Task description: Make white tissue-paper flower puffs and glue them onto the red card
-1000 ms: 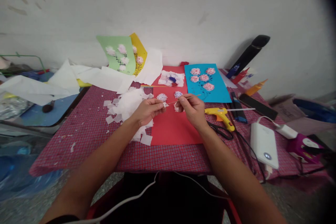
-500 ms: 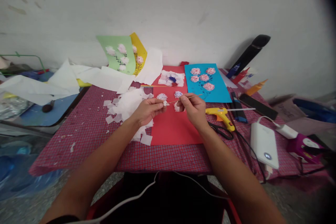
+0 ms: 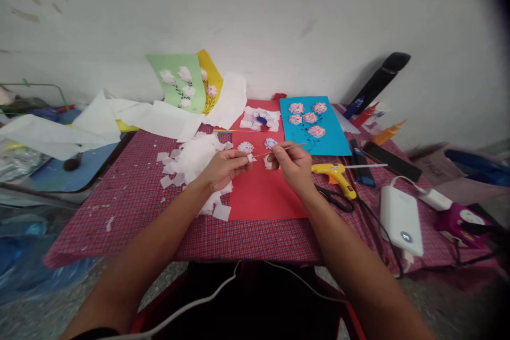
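Presently, the left hand [image 3: 228, 170] has its grip pinched on a small white paper piece [image 3: 251, 158], which is located above the red sheet [image 3: 271, 196]. The right hand [image 3: 292, 167] is grasping a thin stick [image 3: 297, 145] between the thumb and the fingers, similar to how a pen is held. The stick is inclined, and its lower tip points to the paper piece; whether these 2 are touching, I cannot tell with certainty.

On the red sheet, just beyond the hands, there are 2 round flowers [image 3: 246, 147] with blue specks, side by side and apart from each other. Farther back lies a white paper pad [image 3: 261, 118], which carries blue and red stains. To the left of the red sheet, a heap of white paper squares [image 3: 195, 156] is spread on the surface [image 3: 131, 186], which has a checkered cover. To the right is a blue sheet [image 3: 334, 141] with 5 pink and white flowers, and nearer to the person lies a yellow glue gun [image 3: 338, 175], next to black scissor handles [image 3: 338, 202]. A green sheet [image 3: 193, 66] with 4 pale flowers leans against the wall [image 3: 255, 21], partly in front of a yellow sheet [image 3: 213, 71].
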`<control>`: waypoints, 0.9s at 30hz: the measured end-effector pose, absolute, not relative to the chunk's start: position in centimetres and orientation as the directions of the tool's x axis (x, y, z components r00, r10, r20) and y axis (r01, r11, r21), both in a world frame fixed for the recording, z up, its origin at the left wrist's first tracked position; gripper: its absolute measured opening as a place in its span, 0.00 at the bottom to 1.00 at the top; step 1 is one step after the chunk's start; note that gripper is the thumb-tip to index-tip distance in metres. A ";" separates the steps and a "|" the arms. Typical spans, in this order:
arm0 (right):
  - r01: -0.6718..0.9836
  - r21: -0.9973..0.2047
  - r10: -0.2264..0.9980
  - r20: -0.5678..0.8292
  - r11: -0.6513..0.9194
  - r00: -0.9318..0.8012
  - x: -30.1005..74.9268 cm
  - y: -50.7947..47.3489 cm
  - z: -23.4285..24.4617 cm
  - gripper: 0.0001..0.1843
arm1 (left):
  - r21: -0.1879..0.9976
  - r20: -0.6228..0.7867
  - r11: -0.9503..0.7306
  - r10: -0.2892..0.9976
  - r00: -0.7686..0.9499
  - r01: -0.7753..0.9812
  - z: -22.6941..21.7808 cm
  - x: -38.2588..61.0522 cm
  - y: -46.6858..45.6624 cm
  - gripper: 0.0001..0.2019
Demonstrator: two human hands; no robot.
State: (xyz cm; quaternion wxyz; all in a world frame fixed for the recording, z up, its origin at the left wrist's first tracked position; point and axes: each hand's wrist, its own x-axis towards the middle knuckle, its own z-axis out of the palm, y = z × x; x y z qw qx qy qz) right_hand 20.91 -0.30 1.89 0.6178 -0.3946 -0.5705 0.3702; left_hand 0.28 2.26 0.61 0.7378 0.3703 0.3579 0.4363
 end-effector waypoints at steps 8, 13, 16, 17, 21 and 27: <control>-0.044 -0.882 0.866 0.450 0.469 0.216 21.8 -0.3 2.2 0.15 | 0.855 -0.223 0.348 0.916 0.333 -0.386 0.9 0.3 2.2 0.11; -0.052 -0.883 0.849 0.431 0.467 0.307 22.2 0.3 2.3 0.20 | 0.847 -0.226 0.354 0.915 0.334 -0.397 0.7 0.2 2.3 0.11; -0.070 -0.925 0.916 0.356 0.373 0.185 21.8 0.4 2.2 0.20 | 0.852 -0.216 0.348 0.914 0.343 -0.391 0.5 0.2 2.2 0.11; -0.078 -0.938 0.936 0.328 0.339 0.128 21.7 0.4 2.1 0.17 | 0.855 -0.211 0.344 0.914 0.346 -0.389 0.5 0.2 2.2 0.11; 0.004 -0.949 0.948 0.314 0.315 -0.059 21.1 0.1 1.8 0.11 | 0.862 -0.190 0.330 0.915 0.357 -0.385 0.8 0.2 2.1 0.11; 0.319 -0.848 0.895 0.334 0.423 -0.297 20.6 -1.0 2.1 0.22 | 0.869 -0.180 0.327 0.908 0.378 -0.372 1.0 0.4 1.9 0.10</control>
